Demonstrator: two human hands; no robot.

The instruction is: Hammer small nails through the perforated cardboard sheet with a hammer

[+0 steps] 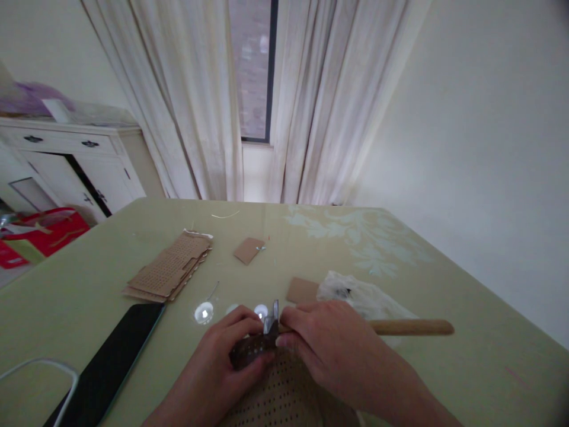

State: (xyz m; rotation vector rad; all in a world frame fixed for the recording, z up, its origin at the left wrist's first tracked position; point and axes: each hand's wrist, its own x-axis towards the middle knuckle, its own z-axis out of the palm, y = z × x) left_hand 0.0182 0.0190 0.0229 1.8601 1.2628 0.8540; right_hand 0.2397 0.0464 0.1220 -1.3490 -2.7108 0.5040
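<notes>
Left hand pinched a dark brown, speckled strip between thumb and fingers. Right hand: thumb and forefinger drawn narrow beside a silver metal part; whether they gripped anything could not be told. Sound handling probably called for keeping the left pinch close to the metal, with small right-finger adjustments and no creasing. The perforated brown piece lay below the hands, at the table's near side: matt, with rows of small dark holes.
</notes>
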